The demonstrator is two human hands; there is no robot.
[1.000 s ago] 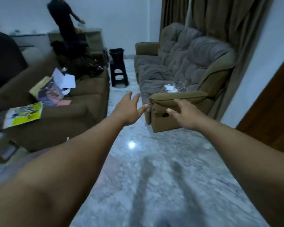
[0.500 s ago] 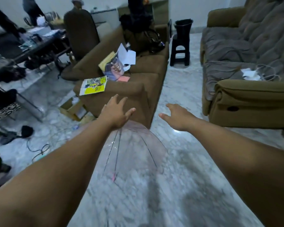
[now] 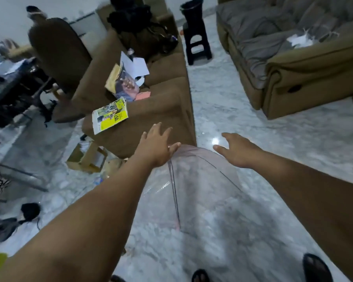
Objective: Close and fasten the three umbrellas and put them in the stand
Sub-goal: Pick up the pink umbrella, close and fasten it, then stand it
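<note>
We are at the start of the task, reaching for the first umbrella. The clear umbrella [image 3: 192,192] stands open on the marble floor [image 3: 293,149], its dome below and between our forearms. Our left hand [image 3: 155,145] is spread flat, palm down, thumb at the far edge of the canopy; whether it touches is unclear. Our right hand [image 3: 235,148] hovers beside it, fingers loosely extended, holding nothing. Next, we judge, we must find the shaft and slide the runner down. No stand is visible.
</note>
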